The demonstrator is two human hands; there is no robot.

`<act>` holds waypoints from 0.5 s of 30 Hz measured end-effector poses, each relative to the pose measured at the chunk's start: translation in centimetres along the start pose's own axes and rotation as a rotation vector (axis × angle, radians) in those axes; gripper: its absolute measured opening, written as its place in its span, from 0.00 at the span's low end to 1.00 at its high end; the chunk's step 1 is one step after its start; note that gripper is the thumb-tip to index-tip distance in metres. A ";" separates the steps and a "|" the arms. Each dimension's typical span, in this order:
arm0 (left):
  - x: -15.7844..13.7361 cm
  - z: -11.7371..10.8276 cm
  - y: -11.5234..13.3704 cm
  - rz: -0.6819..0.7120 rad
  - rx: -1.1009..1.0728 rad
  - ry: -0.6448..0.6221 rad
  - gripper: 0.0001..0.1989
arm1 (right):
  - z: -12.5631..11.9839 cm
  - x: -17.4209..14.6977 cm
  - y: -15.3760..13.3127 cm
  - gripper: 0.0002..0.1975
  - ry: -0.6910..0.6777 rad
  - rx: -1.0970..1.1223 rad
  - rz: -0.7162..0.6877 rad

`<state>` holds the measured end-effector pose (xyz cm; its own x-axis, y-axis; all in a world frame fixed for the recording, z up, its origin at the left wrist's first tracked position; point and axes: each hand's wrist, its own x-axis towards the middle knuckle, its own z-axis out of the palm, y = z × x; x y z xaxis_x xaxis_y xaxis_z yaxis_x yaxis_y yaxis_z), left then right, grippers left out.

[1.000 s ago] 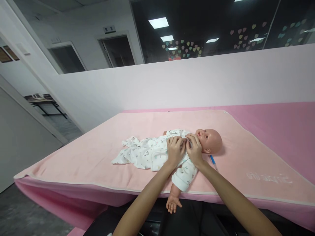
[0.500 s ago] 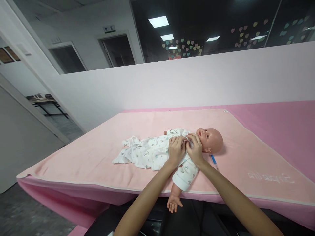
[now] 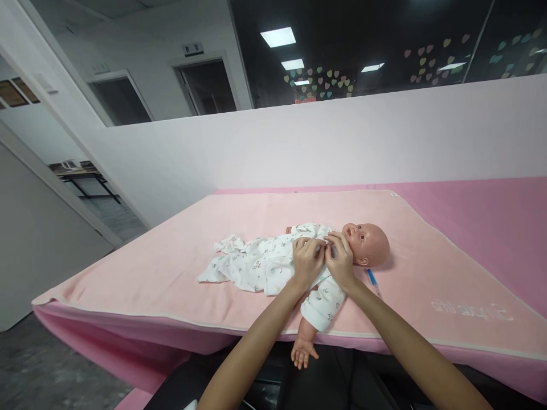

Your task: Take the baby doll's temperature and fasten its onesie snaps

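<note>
A baby doll (image 3: 370, 245) lies on its back with its head to the right, dressed in a white printed romper (image 3: 252, 265). At the upper chest, just below the neck, my left hand (image 3: 306, 263) is closed with its fingertips pinching the romper's front. Close beside it, my right hand (image 3: 341, 261) pinches the same cloth near the collar, thumb and fingers drawn together. The exact bit of cloth between the fingertips is hidden. One doll arm, in its sleeve (image 3: 323, 306), reaches toward me and its hand hangs over the table edge.
The doll rests on a peach blanket (image 3: 141, 265) over a pink-covered table (image 3: 504, 228). A blue-capped pen-like stick (image 3: 372, 279) lies by my right forearm. Behind the table rises a white wall (image 3: 342, 142) with dark glass above. A doorway opens at the left.
Both hands stay at the romper's chest with only tiny finger shifts. The whole view has moved slightly; the doll lies as before.
</note>
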<state>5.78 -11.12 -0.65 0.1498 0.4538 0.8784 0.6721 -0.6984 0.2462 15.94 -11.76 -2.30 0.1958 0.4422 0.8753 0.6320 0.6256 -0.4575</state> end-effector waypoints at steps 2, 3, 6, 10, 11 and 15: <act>0.0 -0.1 0.0 0.016 0.008 -0.032 0.03 | -0.1 0.1 -0.2 0.13 0.021 0.000 0.003; 0.0 -0.1 0.0 0.023 0.012 -0.045 0.03 | -0.1 0.1 -0.2 0.13 0.028 0.001 0.007; 0.0 -0.1 -0.1 0.022 0.013 -0.059 0.03 | -0.2 0.2 -0.4 0.12 0.038 0.003 0.023; 0.0 -0.1 -0.2 -0.028 0.000 -0.066 0.05 | -0.2 0.2 -0.5 0.11 0.055 0.000 0.020; 0.0 -0.1 -0.2 -0.039 -0.003 -0.063 0.05 | -0.2 0.2 -0.4 0.11 0.059 -0.002 0.017; -0.1 -0.1 -0.1 -0.057 -0.007 -0.049 0.06 | -0.2 0.3 -0.4 0.10 0.075 -0.007 0.026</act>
<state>5.60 -11.13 -0.71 0.1472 0.5194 0.8418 0.6757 -0.6743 0.2979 15.84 -12.02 -1.85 0.2675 0.4083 0.8728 0.6314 0.6100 -0.4789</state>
